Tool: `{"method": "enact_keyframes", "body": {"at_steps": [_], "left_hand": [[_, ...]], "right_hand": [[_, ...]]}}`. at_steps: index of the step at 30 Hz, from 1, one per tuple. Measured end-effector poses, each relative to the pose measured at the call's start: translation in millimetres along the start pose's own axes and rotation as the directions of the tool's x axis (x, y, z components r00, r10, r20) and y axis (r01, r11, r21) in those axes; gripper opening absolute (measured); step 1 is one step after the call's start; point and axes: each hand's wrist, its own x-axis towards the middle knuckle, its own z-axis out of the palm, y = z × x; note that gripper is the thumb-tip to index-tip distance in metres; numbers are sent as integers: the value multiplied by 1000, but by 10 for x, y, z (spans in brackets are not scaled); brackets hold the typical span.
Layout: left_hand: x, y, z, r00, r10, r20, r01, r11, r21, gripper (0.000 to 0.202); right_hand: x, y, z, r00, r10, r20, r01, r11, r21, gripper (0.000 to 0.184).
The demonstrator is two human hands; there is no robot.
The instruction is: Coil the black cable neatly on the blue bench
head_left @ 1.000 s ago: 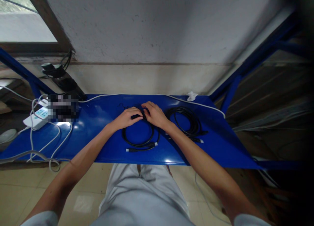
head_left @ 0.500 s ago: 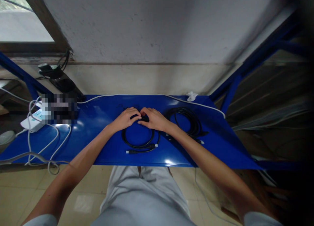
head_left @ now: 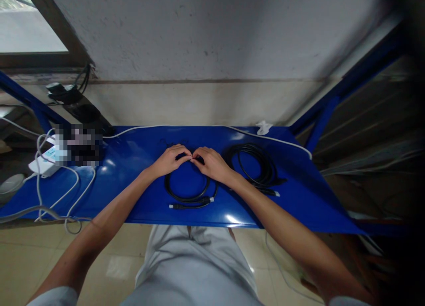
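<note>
Blue tabletop (head_left: 133, 153); left hand (head_left: 171, 159), right hand (head_left: 212, 162) at black cable coil (head_left: 186, 198), grips pinched, on what unclear

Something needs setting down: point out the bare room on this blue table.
The blue tabletop shows bare between the white cables and left forearm, and between the right coil and the table's right end. Crowded: the middle, where left grip and right grip sit at the left coil; and the left end, around the power strip.

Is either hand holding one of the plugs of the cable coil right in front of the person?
No, both plugs lie on the blue table, apart from the left hand and the right hand.
</note>
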Motion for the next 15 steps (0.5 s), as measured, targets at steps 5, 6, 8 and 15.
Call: {"method": "enact_keyframes", "body": {"at_steps": [5, 6, 8, 15], "left_hand": [[-7, -13, 1, 999, 23, -22, -24, 999, -21, 23], [-10, -14, 2, 999, 26, -26, -27, 999, -30, 22], [-14, -17, 0, 999, 21, -36, -23, 998, -58, 23], [101, -13, -149, 978, -175, 114, 195, 961, -195, 25]], "right_hand": [[2, -4, -8, 1000, 12, -6, -12, 1000, 24, 6], [2, -7, -10, 1000, 16, -7, -16, 1000, 22, 6], [2, -12, -15, 1000, 27, -13, -26, 1000, 14, 6], [12, -1, -5, 999, 33, -35, -32, 999, 19, 8]]}}
